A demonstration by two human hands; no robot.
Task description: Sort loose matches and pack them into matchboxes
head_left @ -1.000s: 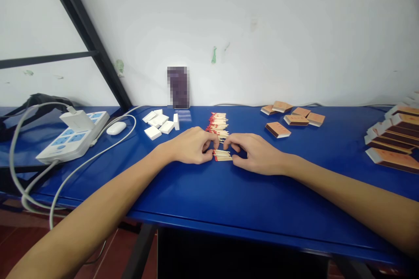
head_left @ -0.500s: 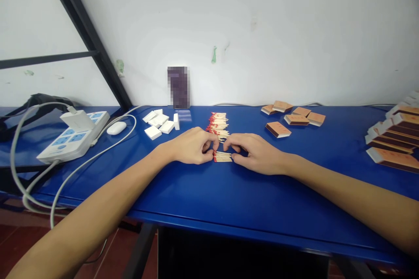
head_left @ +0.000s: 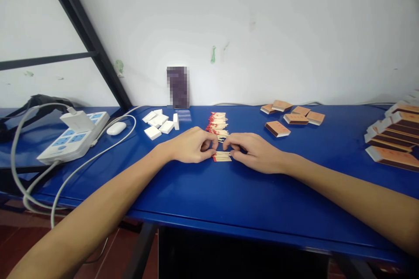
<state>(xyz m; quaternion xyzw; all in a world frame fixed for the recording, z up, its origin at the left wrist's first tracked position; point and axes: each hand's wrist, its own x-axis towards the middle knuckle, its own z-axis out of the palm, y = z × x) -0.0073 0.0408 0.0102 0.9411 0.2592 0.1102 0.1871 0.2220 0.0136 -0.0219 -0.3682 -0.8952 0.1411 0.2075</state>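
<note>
A short row of matches (head_left: pixel 222 157) lies flat on the blue table, red heads toward the left. My left hand (head_left: pixel 194 146) rests at the head end, thumb against the heads, its index finger curved with a gap to the thumb. From the other side my right hand (head_left: pixel 253 152) has its thumb at the plain ends of the sticks, index finger arched and apart from the thumb. Neither hand visibly grips a match. Just behind the fingers is a larger loose heap of matches (head_left: pixel 218 123), its near edge partly hidden by my hands.
White matchbox trays (head_left: pixel 159 120) lie at the back left, near a dark pixelated object (head_left: pixel 178 88) leaning on the wall. Matchbox covers (head_left: pixel 296 119) lie back right; stacked matchboxes (head_left: pixel 394 133) stand far right. On the left are a power strip (head_left: pixel 73 139), cables and a white case (head_left: pixel 116 128).
Almost nothing differs. Both hands keep their places around the short row of matches, with only slight finger movement; the view has shifted a touch.
</note>
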